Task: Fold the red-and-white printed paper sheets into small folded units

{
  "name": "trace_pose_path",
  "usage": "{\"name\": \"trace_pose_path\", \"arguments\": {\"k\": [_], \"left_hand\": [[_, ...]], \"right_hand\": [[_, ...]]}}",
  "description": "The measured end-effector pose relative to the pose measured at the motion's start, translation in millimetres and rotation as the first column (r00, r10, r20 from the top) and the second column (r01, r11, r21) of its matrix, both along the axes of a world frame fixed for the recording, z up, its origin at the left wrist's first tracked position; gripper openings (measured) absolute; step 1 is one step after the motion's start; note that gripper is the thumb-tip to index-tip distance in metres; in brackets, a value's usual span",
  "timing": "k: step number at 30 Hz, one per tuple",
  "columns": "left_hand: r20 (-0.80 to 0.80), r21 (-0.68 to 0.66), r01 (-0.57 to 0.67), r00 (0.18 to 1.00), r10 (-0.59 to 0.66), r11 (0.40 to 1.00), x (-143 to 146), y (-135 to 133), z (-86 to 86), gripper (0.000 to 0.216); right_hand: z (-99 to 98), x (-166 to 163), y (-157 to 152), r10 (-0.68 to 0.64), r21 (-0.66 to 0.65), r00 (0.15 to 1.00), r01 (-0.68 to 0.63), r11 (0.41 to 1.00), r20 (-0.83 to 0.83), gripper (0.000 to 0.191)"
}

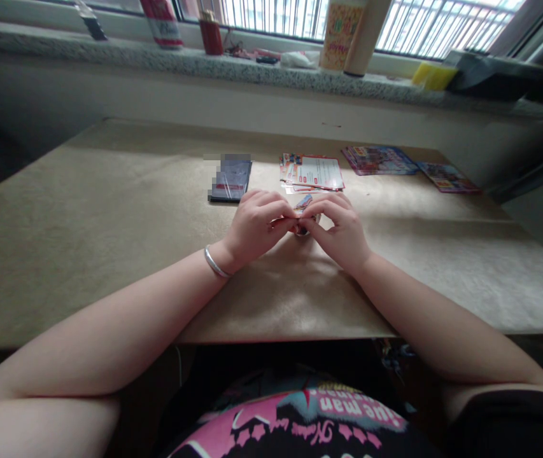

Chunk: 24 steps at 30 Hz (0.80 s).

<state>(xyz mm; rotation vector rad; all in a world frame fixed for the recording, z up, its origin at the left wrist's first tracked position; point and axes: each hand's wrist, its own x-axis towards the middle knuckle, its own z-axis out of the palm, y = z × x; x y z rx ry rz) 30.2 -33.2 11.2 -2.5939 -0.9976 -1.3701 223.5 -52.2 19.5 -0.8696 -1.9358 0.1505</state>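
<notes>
Over the middle of the table, my left hand [264,219] and my right hand [338,222] meet with thumbs and fingertips pinched together. Between them is a small colourful printed paper piece [303,203], partly curved and mostly covered by the fingers. Its exact shape cannot be made out. A silver bangle [214,262] circles my left wrist. Just beyond my fingers lies a pile of printed cards [319,172], a white text side uppermost. A dark phone-like slab [230,181], partly pixelated, lies beyond my left hand.
Toward the table's back right lie a stack of colourful printed packs [380,160] and another such pack [449,177]. On the stone windowsill [123,56] stand a red-and-white can [163,25], a red container [211,35], a patterned cup [340,35] and a yellow item [433,76].
</notes>
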Motion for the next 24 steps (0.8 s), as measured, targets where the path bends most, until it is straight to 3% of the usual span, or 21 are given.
{"name": "trace_pose_path", "arguments": {"k": [5,15,24], "left_hand": [[0.019,-0.022,-0.015,1.000,0.015,1.000,-1.5,0.0,1.5,0.018],[-0.052,0.084,-0.014,0.999,0.018,0.996,-2.4,0.5,0.7,0.014],[-0.020,0.106,0.007,1.000,-0.005,0.994,-2.8,1.3,0.1,0.010]], "right_hand": [[-1.9,1.8,1.9,-0.050,0.003,0.999,0.050,0.999,0.014,0.008],[-3.3,3.0,2.5,-0.037,0.050,0.997,0.033,0.998,0.074,0.008],[-1.3,2.5,3.4,-0.030,0.099,0.998,0.024,0.995,0.056,0.011]]}}
